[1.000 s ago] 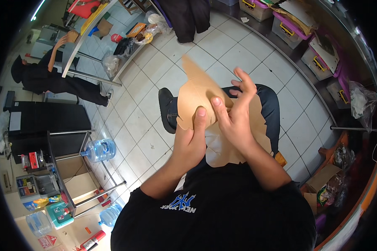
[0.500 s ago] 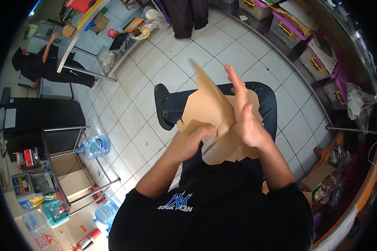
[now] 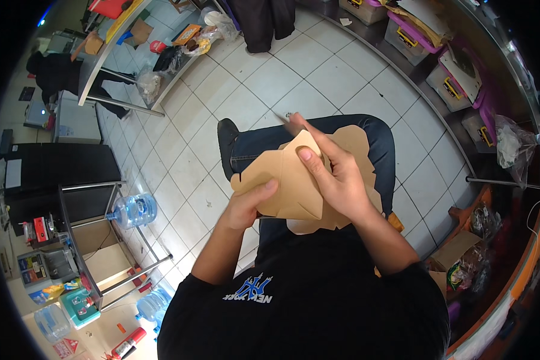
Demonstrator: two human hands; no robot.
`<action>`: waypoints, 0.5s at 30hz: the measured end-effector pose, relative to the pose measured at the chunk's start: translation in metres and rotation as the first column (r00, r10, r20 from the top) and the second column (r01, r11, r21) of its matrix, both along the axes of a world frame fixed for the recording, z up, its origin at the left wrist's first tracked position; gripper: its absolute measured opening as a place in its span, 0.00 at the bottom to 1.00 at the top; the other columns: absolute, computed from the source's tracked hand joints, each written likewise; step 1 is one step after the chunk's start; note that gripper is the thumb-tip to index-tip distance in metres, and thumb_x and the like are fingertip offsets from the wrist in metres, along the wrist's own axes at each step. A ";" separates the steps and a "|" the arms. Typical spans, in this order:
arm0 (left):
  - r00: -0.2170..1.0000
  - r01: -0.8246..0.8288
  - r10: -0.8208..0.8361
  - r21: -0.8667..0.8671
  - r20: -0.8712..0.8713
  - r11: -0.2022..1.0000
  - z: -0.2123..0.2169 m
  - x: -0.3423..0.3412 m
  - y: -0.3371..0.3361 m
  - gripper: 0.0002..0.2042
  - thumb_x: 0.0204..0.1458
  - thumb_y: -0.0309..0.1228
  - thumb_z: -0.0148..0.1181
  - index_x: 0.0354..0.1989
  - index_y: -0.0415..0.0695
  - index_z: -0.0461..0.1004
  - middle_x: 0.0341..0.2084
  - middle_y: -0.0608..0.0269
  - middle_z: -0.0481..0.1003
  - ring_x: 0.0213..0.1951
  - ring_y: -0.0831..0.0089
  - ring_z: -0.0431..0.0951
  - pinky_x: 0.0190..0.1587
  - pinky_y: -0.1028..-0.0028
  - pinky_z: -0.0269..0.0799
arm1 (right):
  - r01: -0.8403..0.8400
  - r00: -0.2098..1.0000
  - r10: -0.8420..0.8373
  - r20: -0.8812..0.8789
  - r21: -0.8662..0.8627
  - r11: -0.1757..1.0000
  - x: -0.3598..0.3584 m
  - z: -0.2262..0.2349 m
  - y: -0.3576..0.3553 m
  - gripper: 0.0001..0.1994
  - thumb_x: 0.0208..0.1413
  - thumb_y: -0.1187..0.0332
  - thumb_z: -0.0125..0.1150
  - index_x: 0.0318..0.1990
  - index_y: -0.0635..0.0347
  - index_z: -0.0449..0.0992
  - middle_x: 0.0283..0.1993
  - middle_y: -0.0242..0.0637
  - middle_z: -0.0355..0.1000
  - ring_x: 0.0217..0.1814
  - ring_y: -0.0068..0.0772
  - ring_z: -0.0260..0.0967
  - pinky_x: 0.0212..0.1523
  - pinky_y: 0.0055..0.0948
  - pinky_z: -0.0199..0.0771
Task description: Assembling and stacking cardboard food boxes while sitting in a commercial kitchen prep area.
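While the person sits with one leg crossed over the other above the white tiled floor point(image 3: 318, 78), both hands work a brown cardboard box blank point(image 3: 285, 180) held over the lap; the left hand point(image 3: 246, 207) is closed on its lower left part, thumb lying across the face of the card; the right hand point(image 3: 336, 174) is closed over the upper right part, thumb pressed on the front panel and fingers wrapped behind, so the card is pinched between them; a second brown flap point(image 3: 357, 141) shows behind the right hand, resting against the jeans; the blank is partly folded, one corner standing up near the knee. To the person's left a metal rack point(image 3: 90, 216) stands beside a clear water jug point(image 3: 132, 210); a second jug point(image 3: 156, 303) lies near the shoulder; purple crates point(image 3: 456, 78) line the right wall; another person in dark clothes point(image 3: 57, 72) bends at a worktop point(image 3: 111, 42) far to the left.
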State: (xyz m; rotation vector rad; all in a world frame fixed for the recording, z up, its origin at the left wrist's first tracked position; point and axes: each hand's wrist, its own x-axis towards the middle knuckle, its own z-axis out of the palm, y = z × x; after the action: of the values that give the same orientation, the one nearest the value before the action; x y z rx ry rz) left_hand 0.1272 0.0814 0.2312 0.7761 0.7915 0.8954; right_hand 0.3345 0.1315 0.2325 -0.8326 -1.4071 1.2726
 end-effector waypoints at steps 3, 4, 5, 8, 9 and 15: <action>0.998 -0.053 0.049 -0.097 -0.049 0.994 0.014 0.005 0.010 0.23 0.63 0.39 0.54 0.62 0.38 0.67 0.53 0.58 0.74 0.55 0.70 0.74 0.55 0.70 0.70 | -0.049 0.998 0.054 0.037 -0.143 0.988 0.005 -0.002 -0.001 0.22 0.66 0.66 0.56 0.64 0.64 0.69 0.61 0.42 0.73 0.57 0.34 0.74 0.60 0.29 0.70; 0.998 -0.055 0.050 -0.100 -0.049 0.994 0.020 0.006 0.012 0.23 0.63 0.39 0.54 0.62 0.38 0.67 0.53 0.58 0.74 0.55 0.70 0.74 0.55 0.70 0.70 | -0.084 0.996 0.090 0.028 -0.177 0.981 0.007 -0.002 0.000 0.19 0.68 0.66 0.53 0.61 0.66 0.71 0.60 0.44 0.73 0.61 0.34 0.71 0.62 0.31 0.69; 0.988 -0.051 0.030 -0.142 -0.150 0.988 0.027 0.008 0.016 0.23 0.63 0.40 0.54 0.61 0.37 0.67 0.53 0.58 0.74 0.54 0.70 0.74 0.55 0.70 0.70 | -0.120 0.992 0.127 0.019 -0.211 0.970 0.010 -0.003 0.001 0.18 0.69 0.65 0.50 0.59 0.68 0.73 0.60 0.45 0.73 0.64 0.35 0.69 0.63 0.32 0.67; 0.961 -0.064 -0.009 -0.253 -0.278 0.965 0.047 0.025 0.025 0.24 0.62 0.42 0.56 0.59 0.36 0.69 0.52 0.57 0.75 0.53 0.69 0.76 0.53 0.71 0.72 | 0.011 0.925 -0.013 0.379 0.007 1.000 0.022 -0.012 0.001 0.15 0.66 0.70 0.55 0.57 0.65 0.76 0.57 0.42 0.76 0.57 0.34 0.76 0.56 0.29 0.75; 0.948 -0.084 -0.018 -0.304 -0.318 0.949 0.050 0.029 0.028 0.24 0.61 0.42 0.57 0.58 0.36 0.70 0.51 0.55 0.76 0.51 0.68 0.77 0.51 0.71 0.73 | -0.002 0.924 -0.001 0.381 0.005 1.000 0.024 -0.011 0.001 0.15 0.66 0.70 0.55 0.57 0.65 0.76 0.57 0.42 0.76 0.57 0.34 0.76 0.56 0.29 0.75; 0.955 -0.001 -0.097 -0.331 -0.282 0.944 0.041 0.022 0.031 0.25 0.62 0.42 0.57 0.61 0.36 0.68 0.52 0.57 0.74 0.54 0.71 0.74 0.55 0.71 0.70 | -0.004 0.900 -0.222 0.375 0.517 0.856 0.038 -0.011 0.009 0.19 0.52 0.81 0.66 0.52 0.58 0.80 0.48 0.40 0.81 0.44 0.38 0.81 0.41 0.27 0.84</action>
State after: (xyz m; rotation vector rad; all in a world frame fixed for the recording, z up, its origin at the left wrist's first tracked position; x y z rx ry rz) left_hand 0.1495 0.1122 0.2717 0.6358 1.1481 0.5859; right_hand 0.3725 0.1405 0.2218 -0.8295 -1.9011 0.5843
